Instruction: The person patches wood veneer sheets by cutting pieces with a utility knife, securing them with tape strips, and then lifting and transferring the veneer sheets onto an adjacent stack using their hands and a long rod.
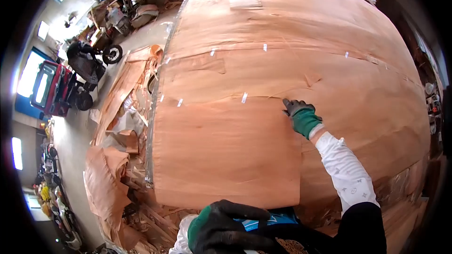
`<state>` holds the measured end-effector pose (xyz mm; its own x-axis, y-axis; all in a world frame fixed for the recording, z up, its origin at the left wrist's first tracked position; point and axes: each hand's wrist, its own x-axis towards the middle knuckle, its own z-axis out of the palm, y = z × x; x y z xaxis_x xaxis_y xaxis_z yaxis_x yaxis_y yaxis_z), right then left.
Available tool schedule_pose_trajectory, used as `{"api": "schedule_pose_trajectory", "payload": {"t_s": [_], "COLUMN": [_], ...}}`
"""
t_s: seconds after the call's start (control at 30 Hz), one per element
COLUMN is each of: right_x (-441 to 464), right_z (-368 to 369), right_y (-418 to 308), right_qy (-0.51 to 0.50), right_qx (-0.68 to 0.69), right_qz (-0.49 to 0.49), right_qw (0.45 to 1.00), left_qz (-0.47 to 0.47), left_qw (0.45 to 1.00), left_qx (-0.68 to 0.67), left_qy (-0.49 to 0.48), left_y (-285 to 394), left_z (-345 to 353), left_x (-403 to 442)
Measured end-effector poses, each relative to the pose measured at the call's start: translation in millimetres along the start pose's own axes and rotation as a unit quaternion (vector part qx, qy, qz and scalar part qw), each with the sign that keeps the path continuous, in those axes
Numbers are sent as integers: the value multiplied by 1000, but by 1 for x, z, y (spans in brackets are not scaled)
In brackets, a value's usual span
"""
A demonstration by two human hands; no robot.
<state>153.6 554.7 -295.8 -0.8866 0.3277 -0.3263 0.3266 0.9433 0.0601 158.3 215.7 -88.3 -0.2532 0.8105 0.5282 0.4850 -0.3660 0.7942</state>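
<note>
Two gloved hands work at a broad stack of thin, reddish-brown sheets, the right hand (301, 115) reaching out over it and the left hand (226, 228) close to the body at the near edge. The nearest sheet (226, 155) lies flat on top, its near edge just beyond the left hand. The right fingertips are at this sheet's far right corner, beside the seam (268, 97) where it meets the next sheet (202, 77); thumb and forefinger are parted, the other fingers bent, with nothing visible between them. The left fingers extend across a blue item (263, 221), spread apart; whether they grip it cannot be told. Small white strips (244, 98) dot the seam to the left of the right hand, and more white strips (265, 47) mark a second seam farther out. Torn sheet scraps (106, 174) litter the floor (84, 160) left of the stack, near a motorcycle (89, 61) and a red vehicle (54, 89).
</note>
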Motion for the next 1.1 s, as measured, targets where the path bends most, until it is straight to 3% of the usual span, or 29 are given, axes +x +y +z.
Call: {"api": "schedule_pose_trajectory", "payload": {"t_s": [0.07, 0.1, 0.17, 0.23, 0.27, 0.3, 0.37, 0.43, 0.5, 0.53, 0.6, 0.67, 0.7, 0.73, 0.8, 0.87, 1.1], "right_x": [-4, -9, -3, 7, 12, 19, 57, 70, 80, 82, 82, 91, 92, 91, 88, 94, 67], "right_z": [2, 0, 28, 26, 4, -8, 39, 57, 63, 58, 50, 51, 61, 57, 45, 34, 13], "right_y": [-15, -34, -67, -104, -127, -142, -153, -167, -177, -181, -188, -191, -194, -196, -200, -200, -166], "right_qy": [-33, 14, 148, 105, -8, -120, -24, 94, 207, 262, 249, 182, 240, 235, 221, 140, 20], "right_qx": [153, 240, 255, 393, 509, 606, 580, 562, 498, 448, 432, 393, 369, 364, 357, 319, 267], "right_qz": [0, -30, -146, -96, 15, 126, 58, 52, 48, 46, 68, 72, 47, 59, 82, 81, -28], "right_qw": [988, 970, 944, 909, 861, 776, 812, 820, 840, 854, 864, 899, 897, 899, 904, 934, 963], "left_qz": [-1, -2, -5, -9, -11, -16, -35, -87, -186, -172, -211, -231, -241, -250, -312, -409, -361], "left_qw": [1000, 1000, 999, 998, 998, 997, 995, 989, 960, 936, 947, 942, 943, 939, 905, 839, 863], "left_qx": [-15, -22, -39, -56, -64, -74, -94, -118, -155, -173, -45, -15, 57, 129, 251, 349, 348], "left_qy": [7, 7, 7, 5, 4, 1, -2, 11, 137, 253, 239, 245, 220, 195, 141, 82, 56], "left_y": [1, 2, 2, -2, -5, -8, -17, -36, -80, -118, -207, -263, -282, -297, -321, -339, -341], "left_z": [-10, -15, -24, -33, -37, -42, -51, -59, -57, -48, -51, -45, -43, -41, -34, -25, -17], "left_x": [-15, -22, -33, -40, -43, -45, -45, -46, -50, -51, -62, -64, -60, -55, -51, -45, -41]}}
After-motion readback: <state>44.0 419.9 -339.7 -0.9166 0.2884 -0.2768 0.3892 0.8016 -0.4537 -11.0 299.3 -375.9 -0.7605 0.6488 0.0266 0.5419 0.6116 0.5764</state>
